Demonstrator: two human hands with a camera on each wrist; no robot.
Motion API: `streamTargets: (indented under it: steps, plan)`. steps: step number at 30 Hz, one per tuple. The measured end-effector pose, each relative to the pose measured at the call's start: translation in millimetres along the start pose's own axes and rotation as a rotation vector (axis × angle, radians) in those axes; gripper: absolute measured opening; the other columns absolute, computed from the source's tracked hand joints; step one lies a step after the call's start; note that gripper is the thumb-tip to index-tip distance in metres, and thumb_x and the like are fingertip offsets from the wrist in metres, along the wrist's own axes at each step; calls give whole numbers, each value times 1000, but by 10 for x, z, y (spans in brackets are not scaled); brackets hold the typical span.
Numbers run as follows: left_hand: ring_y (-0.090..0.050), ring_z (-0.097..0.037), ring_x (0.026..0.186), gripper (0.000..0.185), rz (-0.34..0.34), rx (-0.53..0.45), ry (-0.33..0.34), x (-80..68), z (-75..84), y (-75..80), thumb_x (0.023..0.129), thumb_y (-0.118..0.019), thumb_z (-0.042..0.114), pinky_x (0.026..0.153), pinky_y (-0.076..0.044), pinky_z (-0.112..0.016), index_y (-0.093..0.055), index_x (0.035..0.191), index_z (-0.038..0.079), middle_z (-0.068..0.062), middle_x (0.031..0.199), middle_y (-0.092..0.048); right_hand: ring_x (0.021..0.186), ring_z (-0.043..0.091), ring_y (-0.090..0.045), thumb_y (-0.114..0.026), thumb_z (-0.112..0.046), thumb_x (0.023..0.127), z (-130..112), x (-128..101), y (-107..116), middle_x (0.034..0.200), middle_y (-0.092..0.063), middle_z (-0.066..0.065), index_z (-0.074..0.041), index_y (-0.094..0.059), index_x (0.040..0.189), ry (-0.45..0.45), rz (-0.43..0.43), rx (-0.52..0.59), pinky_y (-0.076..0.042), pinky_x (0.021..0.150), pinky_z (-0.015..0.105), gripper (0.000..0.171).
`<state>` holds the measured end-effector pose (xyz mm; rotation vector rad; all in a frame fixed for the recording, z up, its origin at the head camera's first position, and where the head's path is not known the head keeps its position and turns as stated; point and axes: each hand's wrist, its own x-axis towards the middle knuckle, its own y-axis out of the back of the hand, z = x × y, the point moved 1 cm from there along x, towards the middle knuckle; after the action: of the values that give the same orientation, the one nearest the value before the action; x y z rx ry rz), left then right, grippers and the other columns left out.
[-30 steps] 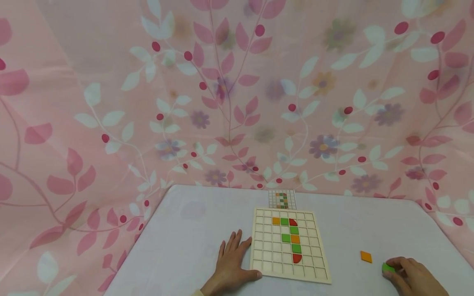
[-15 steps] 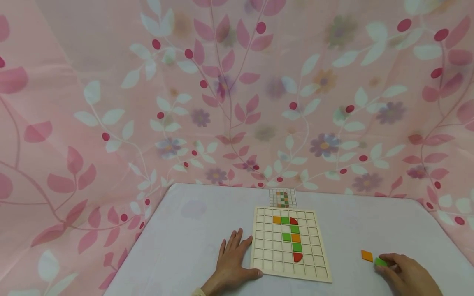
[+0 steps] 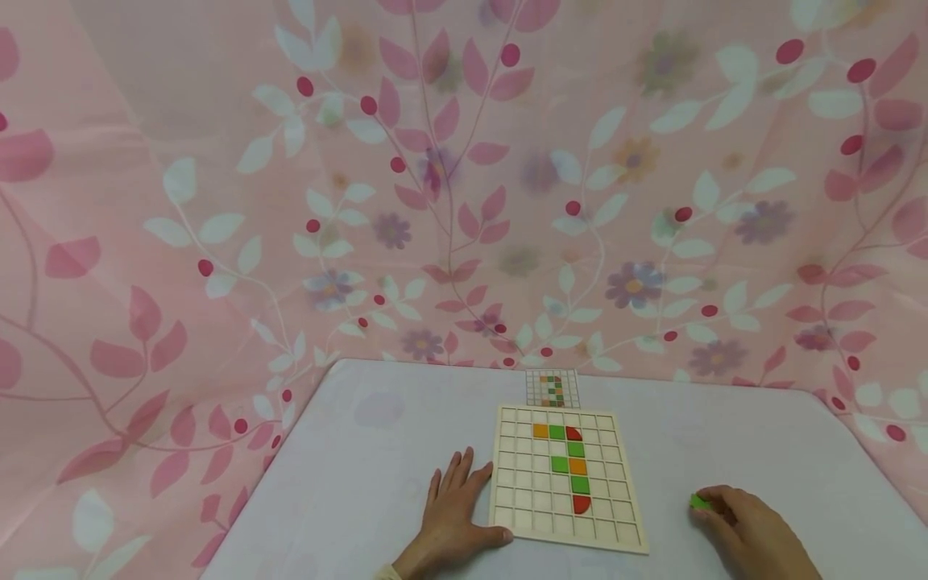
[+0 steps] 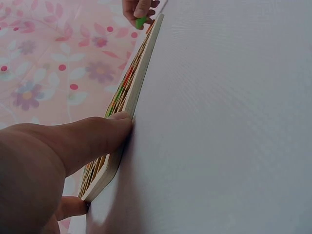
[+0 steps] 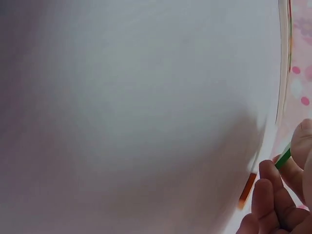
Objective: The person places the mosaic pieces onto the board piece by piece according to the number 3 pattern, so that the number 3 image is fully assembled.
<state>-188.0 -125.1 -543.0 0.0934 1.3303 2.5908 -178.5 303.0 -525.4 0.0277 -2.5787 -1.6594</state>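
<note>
Beside the board's (image 3: 565, 479) left edge, the left hand (image 3: 453, 507) rests flat on the table (image 3: 362, 467); right of the board, the right hand (image 3: 747, 536) pinches a green tile (image 3: 699, 502).

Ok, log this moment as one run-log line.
left hand: flat on table, touching grid board edge | right hand: pinches green tile | orange tile: under right hand

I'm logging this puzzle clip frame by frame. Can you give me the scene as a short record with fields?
Surface: white table, floral curtain behind
Board: wooden grid board holding orange, green and red tiles
Card: small pattern card beyond the board
Left hand: left hand flat on the table, thumb against the board's near left corner
Right hand: right hand pinches a green tile
Loose: orange tile by the right fingers, seen only in the right wrist view
</note>
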Motion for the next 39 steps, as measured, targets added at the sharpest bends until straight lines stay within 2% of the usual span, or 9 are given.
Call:
streamTargets:
  steps: [4,10,16,25,31,37,39]
  plan:
    - [-10,-34,152,100,0,-1,5,-8,9,9,66,-79,63,117,-5,-64,-44,149,22,-12,165,-18,79,12,-57,-72,-45,87,-153,50,-40,88,-66,-4,-6,-70,107,-26,-12,45,-51,69,32,43]
    - [-10,-35,152,100,-4,-2,15,-14,26,22,66,-80,61,117,-5,-65,-44,149,20,-13,164,-18,74,8,-52,-72,-40,88,-377,125,-74,85,-64,-6,-10,-70,104,-13,-35,77,-46,63,24,34]
    - [-11,-35,152,99,-1,-1,16,-19,30,22,65,-81,60,117,-5,-65,-45,149,20,-13,164,-19,73,10,-49,-72,-42,88,-558,190,-107,86,-61,-7,-11,-69,107,-29,-48,111,-42,59,22,36]
    - [-11,-35,152,99,6,-5,12,-24,34,17,65,-81,60,117,-5,-65,-45,148,19,-13,164,-20,70,5,-50,-76,-34,86,-791,262,-214,83,-60,-9,-14,-70,107,57,-30,152,-45,59,20,30]
    - [-10,-35,152,100,4,-8,12,-18,44,26,65,-80,61,117,-4,-65,-45,149,21,-13,164,-19,70,4,-50,-78,-31,84,-916,316,-274,81,-60,-11,-18,-70,100,103,7,137,-44,60,20,21]
    - [-10,-35,152,100,1,-3,17,-12,38,18,65,-81,61,117,-4,-65,-45,149,21,-12,165,-18,71,6,-48,-78,-36,84,-1035,318,-339,81,-56,-10,-22,-68,98,68,-72,183,-42,61,20,22]
    - [-10,-35,152,100,0,-6,19,-8,37,19,65,-81,61,117,-4,-65,-45,149,21,-12,165,-18,75,6,-47,-78,-37,84,-1067,316,-362,83,-55,-12,-24,-67,98,90,-82,182,-43,64,21,22]
